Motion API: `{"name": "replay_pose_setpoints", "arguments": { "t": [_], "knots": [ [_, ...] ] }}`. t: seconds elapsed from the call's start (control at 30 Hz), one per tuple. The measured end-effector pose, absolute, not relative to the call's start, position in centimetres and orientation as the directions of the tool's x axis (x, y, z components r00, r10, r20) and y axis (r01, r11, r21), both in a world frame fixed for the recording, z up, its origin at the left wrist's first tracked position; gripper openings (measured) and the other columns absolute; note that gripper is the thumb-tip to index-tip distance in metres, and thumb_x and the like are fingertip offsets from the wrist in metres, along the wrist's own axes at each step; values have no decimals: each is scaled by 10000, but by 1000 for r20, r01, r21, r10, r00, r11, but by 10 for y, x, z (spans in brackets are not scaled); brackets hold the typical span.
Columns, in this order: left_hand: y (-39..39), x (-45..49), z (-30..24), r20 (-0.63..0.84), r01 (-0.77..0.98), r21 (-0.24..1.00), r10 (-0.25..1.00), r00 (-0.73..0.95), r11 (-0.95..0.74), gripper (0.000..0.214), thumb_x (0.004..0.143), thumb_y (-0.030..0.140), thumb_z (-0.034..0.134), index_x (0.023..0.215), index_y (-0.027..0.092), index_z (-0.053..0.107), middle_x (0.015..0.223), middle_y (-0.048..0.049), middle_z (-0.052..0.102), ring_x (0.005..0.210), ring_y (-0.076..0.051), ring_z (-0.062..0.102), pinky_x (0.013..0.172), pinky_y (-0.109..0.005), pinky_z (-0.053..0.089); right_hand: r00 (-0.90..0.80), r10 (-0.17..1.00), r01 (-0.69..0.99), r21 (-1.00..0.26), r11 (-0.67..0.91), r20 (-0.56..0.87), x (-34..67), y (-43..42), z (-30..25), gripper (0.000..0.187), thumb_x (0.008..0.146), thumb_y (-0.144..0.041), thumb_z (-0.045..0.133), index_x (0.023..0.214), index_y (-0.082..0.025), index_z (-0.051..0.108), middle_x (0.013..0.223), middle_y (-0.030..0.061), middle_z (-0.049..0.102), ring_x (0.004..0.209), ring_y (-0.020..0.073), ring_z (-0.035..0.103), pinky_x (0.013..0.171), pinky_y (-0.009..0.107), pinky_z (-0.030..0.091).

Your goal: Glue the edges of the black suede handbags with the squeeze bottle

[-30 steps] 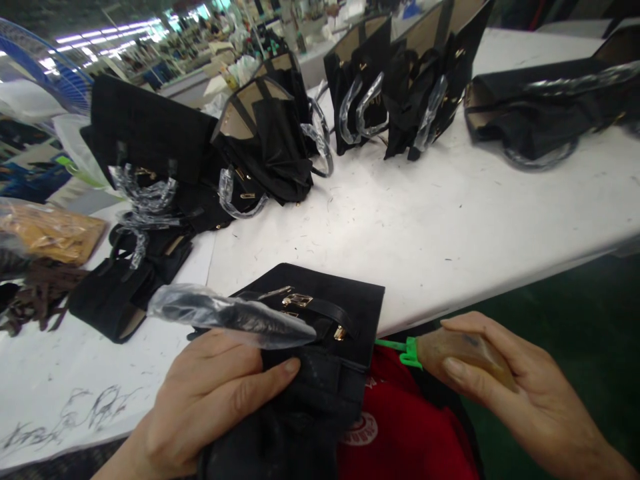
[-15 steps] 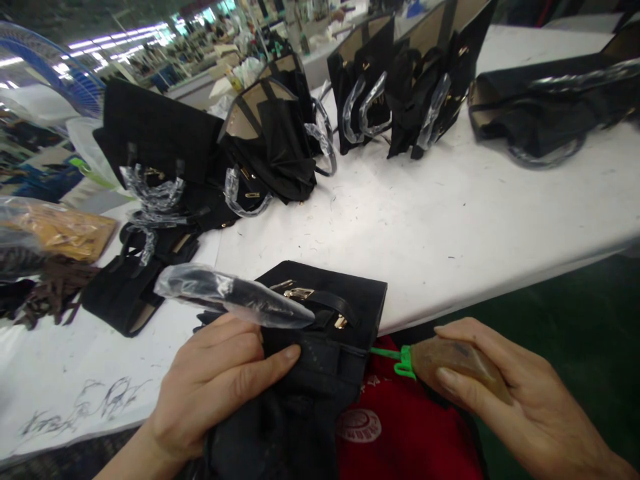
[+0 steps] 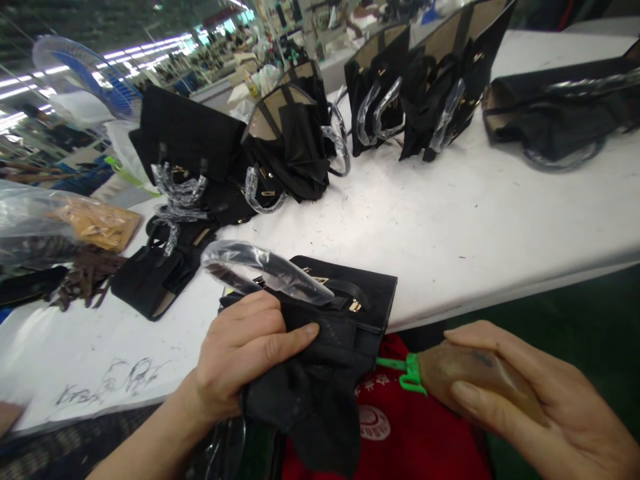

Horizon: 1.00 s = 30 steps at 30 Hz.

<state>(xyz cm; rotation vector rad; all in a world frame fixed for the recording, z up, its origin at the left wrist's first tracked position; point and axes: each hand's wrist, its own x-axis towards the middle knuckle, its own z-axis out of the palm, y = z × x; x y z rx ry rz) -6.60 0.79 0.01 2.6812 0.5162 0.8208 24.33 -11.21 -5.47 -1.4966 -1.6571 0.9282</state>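
In the head view my left hand grips a black handbag near its edge, thumb pressed flat on the dark fabric. One handle of that bag, wrapped in clear plastic, arches above my fingers. Gold-coloured metal fittings show on its front beside a strap. My right hand is closed around a brown squeeze bottle with a green nozzle. The nozzle's tip is at the bag's right edge; whether it touches cannot be seen clearly.
More black handbags stand along the far side of the white table. At the left lie brown strips and plastic-wrapped tan pieces. A blue fan is behind. Red cloth with printing hangs below the bag.
The view has shifted, so the table and bags appear further right. My left hand and the held bag sit slightly higher in view; the bottle nozzle stays at the bag's edge.
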Motion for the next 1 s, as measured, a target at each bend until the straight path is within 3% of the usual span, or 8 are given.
{"name": "replay_pose_setpoints", "arguments": {
  "t": [0.23, 0.37, 0.53, 0.63, 0.9, 1.0],
  "knots": [
    [8, -65, -2, 485, 240, 352, 396, 780, -905, 226, 930, 191, 605, 1075, 53, 710, 639, -26, 535, 638, -165, 566, 663, -352, 490, -83, 996, 456, -888, 61, 25, 246, -113, -54, 225, 930, -372, 615, 1148, -316, 611, 945, -44, 742, 738, 165, 725, 545, 168, 561],
    [6, -62, 0, 468, 260, 337, 401, 788, -905, 222, 945, 197, 569, 1068, 67, 701, 640, -24, 535, 621, -161, 551, 641, -345, 472, -102, 995, 424, -904, 49, 6, 243, -111, -52, 142, 946, -337, 599, 1084, -325, 629, 862, -70, 732, 670, 134, 712, 572, 152, 566],
    [4, -57, 5, 440, 302, 357, 444, 781, -884, 224, 951, 202, 561, 1114, 113, 688, 657, -26, 561, 644, -168, 564, 660, -353, 480, -75, 995, 406, -910, 86, 61, 239, -111, -42, 230, 879, -415, 666, 1097, -343, 657, 946, -50, 764, 694, 167, 732, 497, 151, 556],
    [6, -57, 4, 445, 288, 344, 425, 788, -894, 229, 960, 221, 550, 1096, 104, 693, 639, -24, 547, 625, -161, 541, 645, -346, 468, -61, 995, 426, -899, 100, 82, 239, -109, -39, 227, 867, -418, 680, 1087, -367, 664, 895, -67, 765, 672, 158, 731, 518, 137, 561],
    [8, -59, -1, 468, 263, 350, 412, 782, -899, 251, 970, 241, 539, 1079, 83, 702, 636, -29, 541, 616, -160, 526, 621, -333, 433, -2, 999, 418, -907, 44, 48, 235, -109, -36, 257, 808, -505, 699, 1045, -403, 692, 895, -60, 773, 673, 189, 740, 498, 153, 579],
    [6, -58, 1, 456, 288, 336, 422, 784, -897, 260, 985, 256, 518, 1078, 93, 698, 624, -25, 541, 611, -162, 538, 616, -324, 430, -31, 998, 379, -925, -40, -56, 234, -109, -35, 267, 801, -517, 708, 1027, -376, 702, 821, -39, 767, 618, 201, 728, 485, 178, 585]
  ]
}}
